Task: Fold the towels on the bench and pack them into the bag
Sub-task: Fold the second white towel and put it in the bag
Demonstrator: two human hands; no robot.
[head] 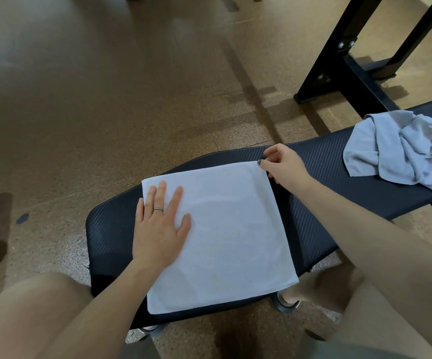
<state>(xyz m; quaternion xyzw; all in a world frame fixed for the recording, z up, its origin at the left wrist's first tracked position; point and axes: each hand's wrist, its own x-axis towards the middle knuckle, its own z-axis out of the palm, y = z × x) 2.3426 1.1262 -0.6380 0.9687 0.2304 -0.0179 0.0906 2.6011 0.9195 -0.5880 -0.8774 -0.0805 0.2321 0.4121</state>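
Towel work fills the middle of my feed: a white towel [225, 229] lies flat as a neat rectangle on the black padded bench [321, 161], which runs from the lower centre of the frame up toward the right edge. I see the left hand [160, 224] resting palm down on the towel's left side, fingers straight and slightly spread, a ring on one of them. The right hand [283, 165] sits at the towel's upper right corner, thumb and forefinger pinching the corner itself, the other fingers curled loosely behind it against the bench.

At the right edge of the frame a second, grey-blue towel [404, 151] lies crumpled in a heap on the same bench, well apart from the white one. Behind it, in the upper right, a black metal frame [339, 66] stands on the speckled brown floor [106, 99]. Bare knees show at the lower left and lower right of the frame, either side of the bench end. From this view I cannot see the bag.
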